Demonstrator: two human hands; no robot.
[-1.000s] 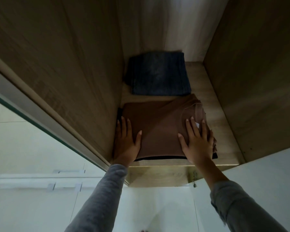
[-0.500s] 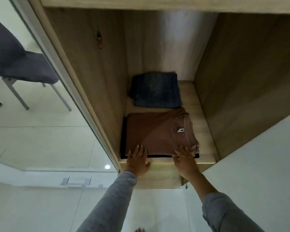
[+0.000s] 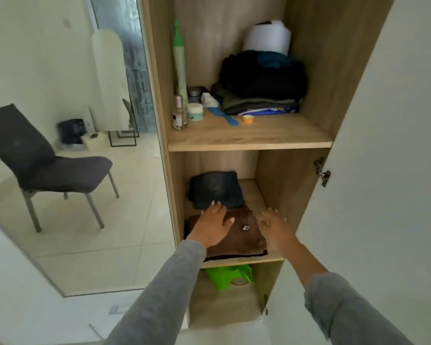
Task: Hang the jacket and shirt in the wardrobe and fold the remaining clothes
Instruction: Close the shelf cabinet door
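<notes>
A folded brown shirt (image 3: 244,237) with a small white neck label lies at the front of the wardrobe's middle shelf (image 3: 259,258). Behind it sits a folded dark blue garment (image 3: 215,189). My left hand (image 3: 213,226) is held in front of the brown shirt's left half with straight, spread fingers and grips nothing. My right hand (image 3: 275,226) hovers by the shirt's right edge with fingers loosely spread, also holding nothing. Grey sleeves cover both forearms.
The upper shelf (image 3: 249,141) carries a pile of dark clothes (image 3: 261,85), bottles and jars. A green plastic object (image 3: 228,276) stands below. The white wardrobe door (image 3: 383,195) hangs open on the right. A mirror on the left reflects a grey chair (image 3: 47,168).
Both hands have lifted off the brown shirt and drawn back from the shelf. My view has pulled back and up, bringing the upper shelf and open door into sight.
</notes>
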